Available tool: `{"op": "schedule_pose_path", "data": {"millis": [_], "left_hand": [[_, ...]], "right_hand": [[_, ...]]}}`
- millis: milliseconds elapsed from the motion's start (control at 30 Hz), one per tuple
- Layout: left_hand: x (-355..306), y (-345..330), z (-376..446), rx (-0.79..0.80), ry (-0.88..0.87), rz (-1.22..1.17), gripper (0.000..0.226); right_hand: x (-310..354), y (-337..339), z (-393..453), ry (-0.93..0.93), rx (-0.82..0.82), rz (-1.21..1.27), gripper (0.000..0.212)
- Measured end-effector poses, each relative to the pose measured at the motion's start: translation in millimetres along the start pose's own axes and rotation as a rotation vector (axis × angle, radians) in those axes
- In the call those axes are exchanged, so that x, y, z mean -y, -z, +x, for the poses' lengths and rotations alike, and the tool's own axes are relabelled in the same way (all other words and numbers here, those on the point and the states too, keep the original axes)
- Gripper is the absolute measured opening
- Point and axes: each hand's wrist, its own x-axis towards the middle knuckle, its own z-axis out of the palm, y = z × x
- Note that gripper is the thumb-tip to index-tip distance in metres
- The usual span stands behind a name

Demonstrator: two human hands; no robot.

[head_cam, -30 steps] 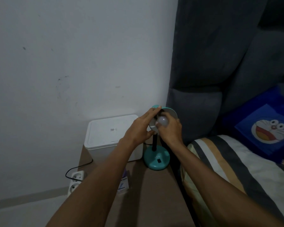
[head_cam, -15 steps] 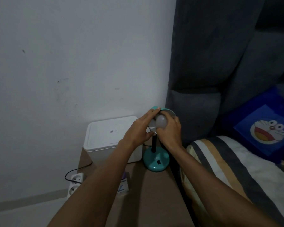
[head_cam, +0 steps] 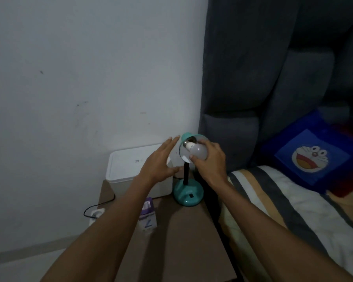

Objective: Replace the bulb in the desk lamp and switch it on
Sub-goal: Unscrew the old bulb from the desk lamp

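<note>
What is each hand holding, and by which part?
The right hand grips the bulb by its round white globe; the left hand is open, holding nothing.

Our two bare forearms reach forward from the lower edge of view, converging toward the middle. Our left hand (head_cam: 158, 161) is spread flat, fingers straight and together, thumb stretched out to the right, gripping nothing. Our right hand (head_cam: 211, 161) is curled with its back toward us, fingers wrapped over the top and thumb pressed underneath, closed on the bulb (head_cam: 198, 152)
</note>
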Motion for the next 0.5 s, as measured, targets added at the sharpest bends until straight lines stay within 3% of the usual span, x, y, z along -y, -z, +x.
{"op": "schedule_pose_path", "data": {"millis": [267,500], "left_hand": [[24,-2,-112,-0.137,0.24,0.022,0.094],[38,-36,-178,-0.11,0.453,-0.143,0.103]], "right_hand": [[1,-16,-62,0.068,-0.054,-0.059,0.049],[-41,-51,-109,-0.008,0.139,-0.245,0.049]]}}
